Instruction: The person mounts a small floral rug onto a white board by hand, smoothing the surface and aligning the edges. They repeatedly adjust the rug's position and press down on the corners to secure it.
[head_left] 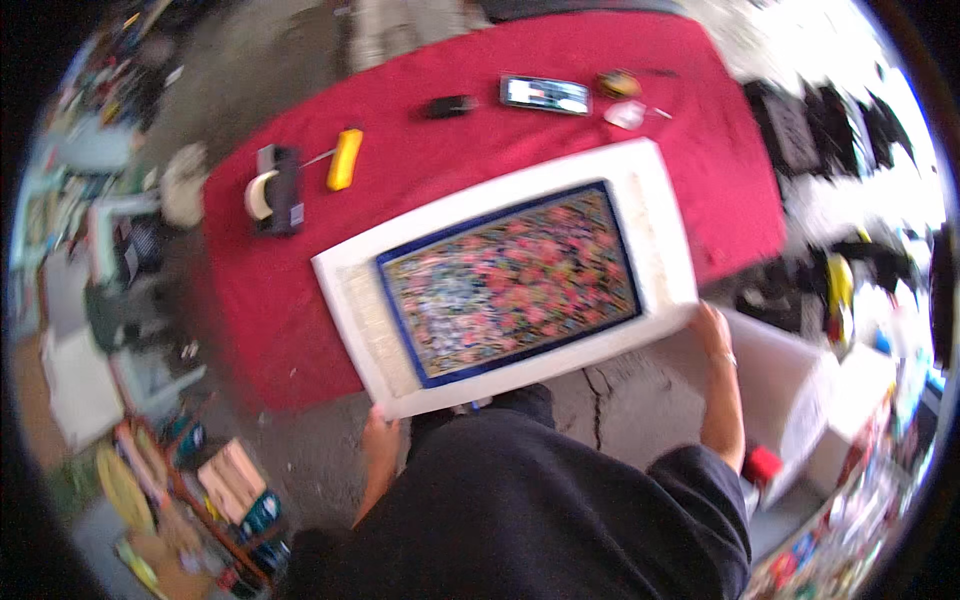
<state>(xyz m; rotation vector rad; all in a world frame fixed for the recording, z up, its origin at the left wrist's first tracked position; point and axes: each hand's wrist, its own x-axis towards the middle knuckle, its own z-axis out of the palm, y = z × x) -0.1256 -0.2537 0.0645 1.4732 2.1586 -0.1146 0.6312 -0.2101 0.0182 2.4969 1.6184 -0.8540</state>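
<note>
Partly over the red cloth [440, 160], a white-bordered floral panel [515, 285] is gripped at its near corners by left hand [381, 432] and right hand [711, 330], well apart.

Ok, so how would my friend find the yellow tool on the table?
Start at the big red table. Past the white sheet held by the left hand and right hand, look left to the black tape holder with its pale roll. Just right of it lies the tool, set apart by its bright yellow body.
</note>
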